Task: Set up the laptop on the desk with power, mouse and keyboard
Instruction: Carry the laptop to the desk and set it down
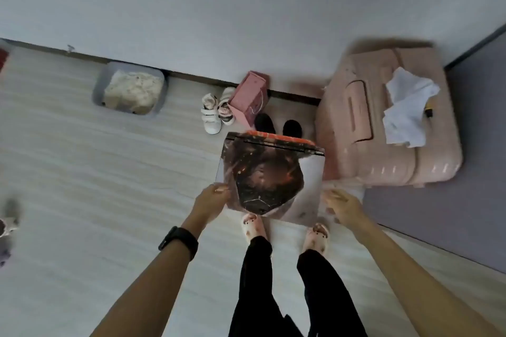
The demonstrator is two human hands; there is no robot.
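While left hand [212, 198] grips laptop [271, 172] — right hand [343, 209] at opp. edge, blurred.

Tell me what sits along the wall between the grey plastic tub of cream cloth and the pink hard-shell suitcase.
The head view shows small white strap sneakers, then a pink cardboard box, then a pair of black shoes.

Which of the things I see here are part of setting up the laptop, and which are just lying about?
Part of the job: laptop, left hand gripping its edge, right hand at the other edge (grip blurred).

Just lying about: pink suitcase, white sheets on it, pink box, small white shoes, black shoes, grey tub of cloth.
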